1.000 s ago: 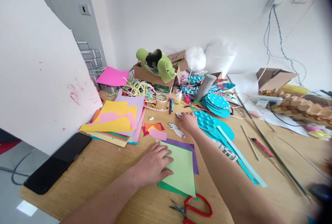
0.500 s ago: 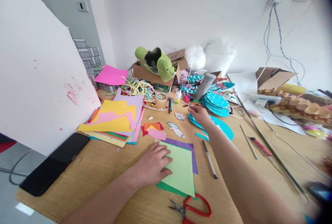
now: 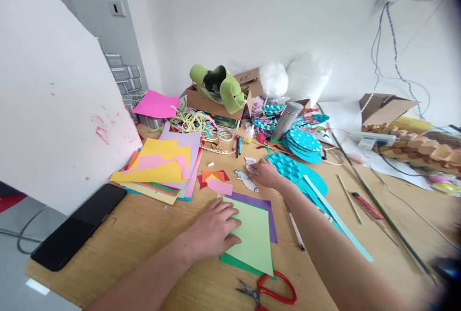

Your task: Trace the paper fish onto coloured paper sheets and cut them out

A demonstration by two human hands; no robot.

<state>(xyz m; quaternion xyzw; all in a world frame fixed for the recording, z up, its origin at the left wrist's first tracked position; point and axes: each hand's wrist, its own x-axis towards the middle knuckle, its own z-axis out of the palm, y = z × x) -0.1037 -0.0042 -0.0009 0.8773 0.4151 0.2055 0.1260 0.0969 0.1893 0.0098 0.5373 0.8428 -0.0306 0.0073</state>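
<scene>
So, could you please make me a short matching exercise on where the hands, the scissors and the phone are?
Things:
1. Left hand
2. Right hand
3. Scissors
4. Phone

Places:
A. Beside the large white board, near the left end of the table
B. At the small pale cut-outs
C. Lying at the near side of the green papers, red handles to the right
D. Resting on the light green sheet

Right pairs: 1-D, 2-B, 3-C, 4-A
</scene>
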